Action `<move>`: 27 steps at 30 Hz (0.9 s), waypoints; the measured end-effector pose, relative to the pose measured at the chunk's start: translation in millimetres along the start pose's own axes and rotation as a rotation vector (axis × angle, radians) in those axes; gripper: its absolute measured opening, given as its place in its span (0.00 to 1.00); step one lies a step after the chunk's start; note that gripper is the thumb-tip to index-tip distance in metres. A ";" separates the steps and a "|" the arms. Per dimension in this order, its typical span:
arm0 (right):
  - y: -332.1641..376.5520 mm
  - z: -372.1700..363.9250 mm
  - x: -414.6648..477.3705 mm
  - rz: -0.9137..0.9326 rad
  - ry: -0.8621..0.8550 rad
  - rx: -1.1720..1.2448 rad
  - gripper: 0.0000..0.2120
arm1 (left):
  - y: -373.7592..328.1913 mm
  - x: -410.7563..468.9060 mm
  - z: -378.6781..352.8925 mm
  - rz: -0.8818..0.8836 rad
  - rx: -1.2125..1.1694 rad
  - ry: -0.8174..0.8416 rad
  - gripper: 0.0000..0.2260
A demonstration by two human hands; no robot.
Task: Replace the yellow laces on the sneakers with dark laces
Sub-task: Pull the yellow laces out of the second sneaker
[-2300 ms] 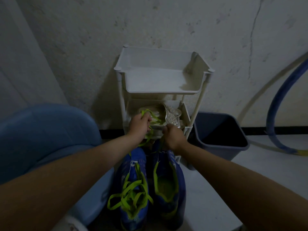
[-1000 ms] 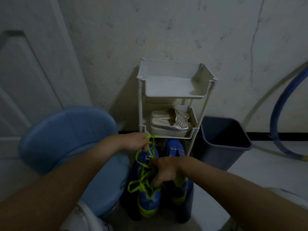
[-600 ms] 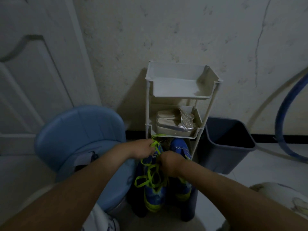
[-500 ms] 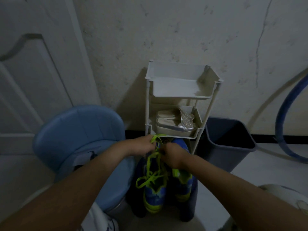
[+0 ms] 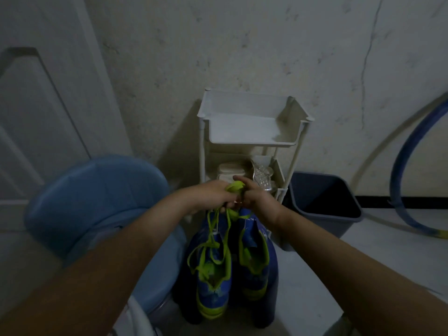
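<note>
Left hand (image 5: 212, 195) and right hand (image 5: 258, 201) both on the yellow laces (image 5: 234, 186)
Fingers of both curl tight round the wadded bunch, loose strands trailing down to the blue sneakers (image 5: 213, 272) right below (just in front of the white rack (image 5: 252, 141)).

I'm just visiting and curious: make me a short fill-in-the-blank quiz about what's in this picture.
The left hand and right hand together grip a bunched lace coloured ____.
The sneakers below them are mostly ____.
The dark bin stands to the ____ of the white rack.
Missing words: yellow; blue; right.
</note>
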State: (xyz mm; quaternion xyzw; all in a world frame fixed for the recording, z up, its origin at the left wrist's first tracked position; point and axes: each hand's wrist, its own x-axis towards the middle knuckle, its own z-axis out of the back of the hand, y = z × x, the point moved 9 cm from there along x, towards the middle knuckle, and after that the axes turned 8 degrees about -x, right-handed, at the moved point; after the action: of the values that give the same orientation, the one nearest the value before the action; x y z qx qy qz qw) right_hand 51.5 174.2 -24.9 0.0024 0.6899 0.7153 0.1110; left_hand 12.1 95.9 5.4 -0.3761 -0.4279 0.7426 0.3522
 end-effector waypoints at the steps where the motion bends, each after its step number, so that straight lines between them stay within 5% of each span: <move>1: -1.5 -8.3 -2.1 0.003 0.086 0.019 0.34 | -7.7 1.3 1.6 -0.038 -0.102 0.014 0.11; 4: -0.9 -38.4 -16.6 -0.009 0.273 -0.047 0.26 | -26.7 2.5 20.2 -0.130 -0.452 -0.049 0.09; 8: -13.0 -55.1 -20.6 -0.089 0.324 -0.214 0.07 | -35.1 -2.4 61.1 -0.240 -0.492 -0.329 0.11; 16: -30.0 27.9 -1.0 -0.290 -0.190 -0.345 0.09 | -3.5 -24.5 115.2 0.000 0.397 -0.764 0.06; 21: 2.4 44.9 2.5 -0.141 -0.349 -0.093 0.11 | 8.6 -13.4 94.1 0.075 0.486 -0.570 0.07; 27: 36.4 24.6 1.0 0.017 -0.289 0.320 0.18 | 26.9 23.3 16.1 0.136 -0.356 -0.292 0.07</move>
State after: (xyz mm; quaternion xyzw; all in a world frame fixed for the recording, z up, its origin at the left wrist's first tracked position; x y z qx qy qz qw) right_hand 48.7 197.7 12.1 0.1282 0.7715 0.5899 0.2008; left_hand -18.0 99.3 -19.2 -0.3489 -0.5723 0.7238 0.1639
